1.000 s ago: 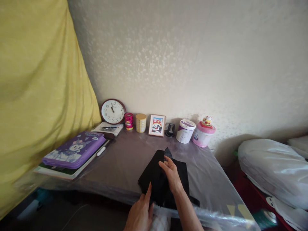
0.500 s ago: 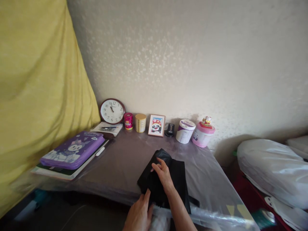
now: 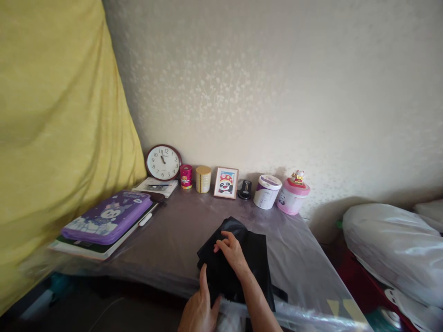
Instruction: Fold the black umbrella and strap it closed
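Head view has both hands at one black fabric piece (image 3: pixel 256 258), which lies at the near edge of the plastic-covered worktop (image 3: pixel 180 230). The right hand (image 3: pixel 231 252) reaches over its middle, fingers bent above the dark surface. The left hand (image 3: pixel 199 308) is at its near left corner, index finger raised and thumb set well apart from it. Black on black hides the undersides of the fingers, so it cannot be told whether either grip is clamped on cloth or merely resting against it.

As far as the view shows, the work looks partway: the fabric appears gathered into a compact, layered shape, yet it is not settled. A rumpled peak stands up at the far side, the outline is uneven, and a strap (image 3: pixel 279 293) sticks out loose at the near right, not fastened around anything. Smoothing those parts seems the portion left undone. The picture frame (image 3: pixel 226 182) and the white tub (image 3: pixel 267 192) stand well apart, beyond the hands.
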Tool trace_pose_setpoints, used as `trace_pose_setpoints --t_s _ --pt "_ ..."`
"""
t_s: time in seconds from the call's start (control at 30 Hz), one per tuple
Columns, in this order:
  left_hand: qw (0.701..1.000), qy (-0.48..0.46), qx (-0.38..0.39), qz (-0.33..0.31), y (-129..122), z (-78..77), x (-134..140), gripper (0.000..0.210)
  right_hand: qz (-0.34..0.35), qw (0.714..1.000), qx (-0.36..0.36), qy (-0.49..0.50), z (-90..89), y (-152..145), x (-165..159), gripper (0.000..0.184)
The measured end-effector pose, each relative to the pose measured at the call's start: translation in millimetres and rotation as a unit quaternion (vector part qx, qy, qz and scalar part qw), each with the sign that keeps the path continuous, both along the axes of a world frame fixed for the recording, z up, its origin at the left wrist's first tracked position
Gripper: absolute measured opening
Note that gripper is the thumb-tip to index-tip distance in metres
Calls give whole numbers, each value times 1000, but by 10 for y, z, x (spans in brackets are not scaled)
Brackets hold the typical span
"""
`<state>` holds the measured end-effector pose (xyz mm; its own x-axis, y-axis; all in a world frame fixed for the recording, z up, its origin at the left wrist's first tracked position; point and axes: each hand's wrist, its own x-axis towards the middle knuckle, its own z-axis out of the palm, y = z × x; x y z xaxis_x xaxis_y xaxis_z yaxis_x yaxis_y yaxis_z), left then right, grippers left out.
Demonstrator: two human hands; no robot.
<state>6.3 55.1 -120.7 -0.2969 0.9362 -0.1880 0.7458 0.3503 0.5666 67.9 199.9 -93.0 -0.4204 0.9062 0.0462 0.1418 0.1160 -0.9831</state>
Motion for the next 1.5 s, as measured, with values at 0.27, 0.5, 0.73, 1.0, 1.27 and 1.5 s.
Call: trace_pose_setpoints --t_s 0.27,0.5,0.73,1.0,1.27,1.5 --pt "996 3 26 -84 3 76 -35 67 34 979 113 -168 111 -47 -23 30" --pt "995 24 7 -96 14 81 -45 63 112 962 217 -120 200 -168 158 22" --pt "995 30 32 -93 21 -64 -40 61 115 894 392 -185 141 47 499 21" --pt "997 21 -12 -75 19 93 -4 64 85 839 411 -346 92 556 347 27" --pt "997 14 0 -70 4 89 4 62 51 839 417 -346 152 285 216 29" --pt "997 14 -2 -77 13 20 -13 50 310 796 401 -330 212 -379 -53 30"
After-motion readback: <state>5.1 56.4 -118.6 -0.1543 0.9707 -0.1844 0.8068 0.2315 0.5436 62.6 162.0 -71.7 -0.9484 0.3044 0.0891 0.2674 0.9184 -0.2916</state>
